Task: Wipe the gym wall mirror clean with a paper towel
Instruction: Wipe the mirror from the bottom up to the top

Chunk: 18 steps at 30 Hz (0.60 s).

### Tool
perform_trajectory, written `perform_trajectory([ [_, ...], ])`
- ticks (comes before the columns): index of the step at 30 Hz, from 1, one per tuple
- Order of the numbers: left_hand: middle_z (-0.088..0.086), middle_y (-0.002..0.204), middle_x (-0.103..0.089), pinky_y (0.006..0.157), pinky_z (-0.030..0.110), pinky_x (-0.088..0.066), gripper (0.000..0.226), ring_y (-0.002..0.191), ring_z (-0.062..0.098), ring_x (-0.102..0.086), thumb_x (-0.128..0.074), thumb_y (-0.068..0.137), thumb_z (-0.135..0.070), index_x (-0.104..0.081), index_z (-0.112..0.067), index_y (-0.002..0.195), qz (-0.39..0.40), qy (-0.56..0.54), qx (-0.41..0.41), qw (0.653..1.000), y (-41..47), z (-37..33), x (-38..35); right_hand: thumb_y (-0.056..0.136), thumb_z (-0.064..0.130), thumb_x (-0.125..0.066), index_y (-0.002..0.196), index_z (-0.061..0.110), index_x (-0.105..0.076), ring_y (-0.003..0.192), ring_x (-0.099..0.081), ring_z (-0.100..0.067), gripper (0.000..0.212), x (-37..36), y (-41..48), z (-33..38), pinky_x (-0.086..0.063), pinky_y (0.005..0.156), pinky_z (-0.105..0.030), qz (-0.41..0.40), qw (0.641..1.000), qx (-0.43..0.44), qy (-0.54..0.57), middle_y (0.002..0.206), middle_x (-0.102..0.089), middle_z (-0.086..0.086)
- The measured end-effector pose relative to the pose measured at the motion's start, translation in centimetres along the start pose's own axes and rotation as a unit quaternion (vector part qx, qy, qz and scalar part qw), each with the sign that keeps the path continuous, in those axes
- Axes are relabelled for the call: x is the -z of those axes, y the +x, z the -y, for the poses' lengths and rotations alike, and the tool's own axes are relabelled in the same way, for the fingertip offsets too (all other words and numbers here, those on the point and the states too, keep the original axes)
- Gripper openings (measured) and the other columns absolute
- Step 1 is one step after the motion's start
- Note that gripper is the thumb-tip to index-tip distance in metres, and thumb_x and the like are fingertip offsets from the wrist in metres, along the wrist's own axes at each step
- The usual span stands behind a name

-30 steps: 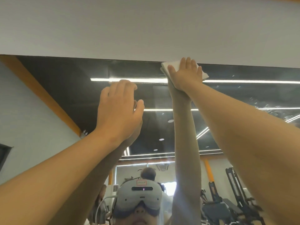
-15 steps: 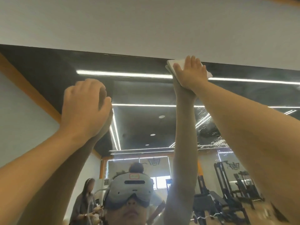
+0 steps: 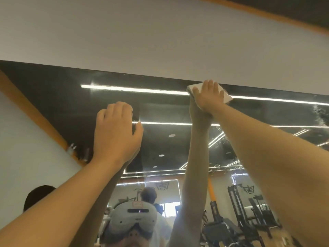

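Note:
The gym wall mirror [image 3: 163,107] fills the lower part of the view, its top edge running under a plain grey wall. A folded white paper towel [image 3: 227,98] lies flat against the glass right at that top edge. My right hand [image 3: 207,97] presses the towel to the mirror with straight fingers, arm stretched up. My left hand [image 3: 115,132] rests on the glass lower and to the left, fingers slightly bent, holding nothing. Smears and droplets show on the glass at the right.
The grey wall [image 3: 160,41] above the mirror ends at an orange strip [image 3: 267,16] near the ceiling. The mirror reflects ceiling lights, weight machines [image 3: 249,211], my headset [image 3: 135,216] and another person [image 3: 38,195] at the lower left.
The right hand stays pressing the towel at the mirror's top edge. The left hand has shifted along the glass, first left, then back toward the middle. The view tilted upward.

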<state>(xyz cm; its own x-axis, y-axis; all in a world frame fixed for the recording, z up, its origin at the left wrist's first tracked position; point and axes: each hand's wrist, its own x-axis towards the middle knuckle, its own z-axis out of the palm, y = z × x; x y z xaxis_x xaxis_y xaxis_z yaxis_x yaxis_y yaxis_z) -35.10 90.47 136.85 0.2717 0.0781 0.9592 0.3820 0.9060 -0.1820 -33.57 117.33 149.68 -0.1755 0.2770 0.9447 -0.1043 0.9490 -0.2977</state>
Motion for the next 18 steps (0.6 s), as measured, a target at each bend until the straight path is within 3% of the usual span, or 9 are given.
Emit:
perform_trajectory([
  [18,0.009,0.104,-0.06,0.093,0.045,-0.042,0.032,0.097,0.028,-0.054,-0.043,0.087,-0.033,-0.06,-0.01,0.103,0.001,-0.009,0.002,1.0,0.1,0.2,0.2,0.104,0.056,-0.017,0.159,0.01,-0.001,0.154,0.003,-0.022,0.074,-0.5,1.4,-4.0,-0.001,0.125,-0.046,-0.032,0.995,0.087,-0.033,0.168,0.001,-0.006],
])
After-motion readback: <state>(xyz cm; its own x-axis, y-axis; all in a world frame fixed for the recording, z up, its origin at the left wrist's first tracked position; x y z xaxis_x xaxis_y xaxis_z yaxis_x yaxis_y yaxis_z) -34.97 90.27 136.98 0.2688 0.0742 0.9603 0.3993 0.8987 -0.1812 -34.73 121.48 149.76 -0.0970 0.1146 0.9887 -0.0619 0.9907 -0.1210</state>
